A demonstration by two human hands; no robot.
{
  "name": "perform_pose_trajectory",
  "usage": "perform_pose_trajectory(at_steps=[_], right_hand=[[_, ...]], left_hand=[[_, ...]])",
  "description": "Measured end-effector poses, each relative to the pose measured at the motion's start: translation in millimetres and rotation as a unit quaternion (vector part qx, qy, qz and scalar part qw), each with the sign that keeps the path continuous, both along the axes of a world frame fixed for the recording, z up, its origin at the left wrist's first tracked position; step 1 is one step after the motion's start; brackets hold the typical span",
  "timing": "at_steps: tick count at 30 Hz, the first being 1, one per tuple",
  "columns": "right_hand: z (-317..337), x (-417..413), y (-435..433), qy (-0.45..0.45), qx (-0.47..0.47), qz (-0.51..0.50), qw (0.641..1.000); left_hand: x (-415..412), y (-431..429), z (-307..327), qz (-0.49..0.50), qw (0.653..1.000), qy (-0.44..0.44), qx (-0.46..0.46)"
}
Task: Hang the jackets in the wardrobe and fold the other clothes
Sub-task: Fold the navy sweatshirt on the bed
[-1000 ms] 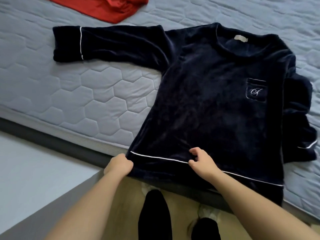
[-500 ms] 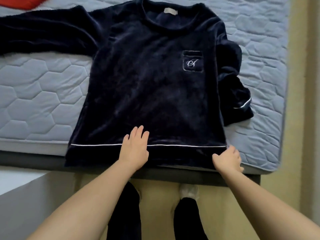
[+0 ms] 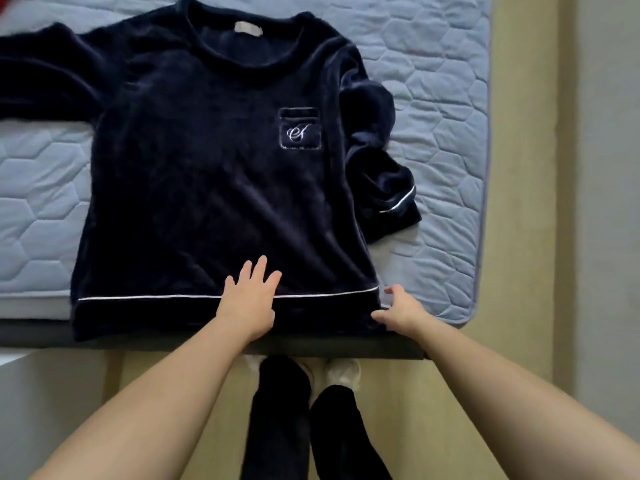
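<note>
A navy velvet sweater with white piping and an embroidered chest pocket lies face up on the bed. Its left sleeve stretches off the frame's left side; its right sleeve lies crumpled beside the body. My left hand lies flat with spread fingers on the middle of the hem. My right hand pinches the hem's right corner at the mattress edge.
The grey-blue quilted mattress ends at the right with a strip of wooden floor beyond. A dark bed frame runs below the hem. A sliver of red cloth shows at the top left. My feet stand below.
My left hand went from gripping the hem's left corner to lying flat at mid-hem. My right hand slid along the hem to the right corner. The view shifted right.
</note>
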State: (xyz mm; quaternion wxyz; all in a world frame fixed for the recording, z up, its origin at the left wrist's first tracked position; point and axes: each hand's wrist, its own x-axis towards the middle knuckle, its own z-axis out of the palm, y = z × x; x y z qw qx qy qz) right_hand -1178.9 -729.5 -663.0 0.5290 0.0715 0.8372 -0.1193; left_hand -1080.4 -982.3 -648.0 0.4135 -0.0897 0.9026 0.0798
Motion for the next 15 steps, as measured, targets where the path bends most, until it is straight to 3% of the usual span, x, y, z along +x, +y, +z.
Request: perform_pose_trajectory(at_steps=[8,12,15], right_hand=[[21,-129,-41,0.196,-0.024,-0.049,0.979],[-3,-183,-49,0.167,-0.050,-0.066,0.982],[-32,-207,-55,0.105,-0.066,-0.017,0.992]], left_hand=[[-110,-5,33,0.032,0.995,0.083,0.034],[-150,11,14,0.047,0.992,0.100,0.065],[-179,31,-6,0.116,0.986,0.098,0.075]])
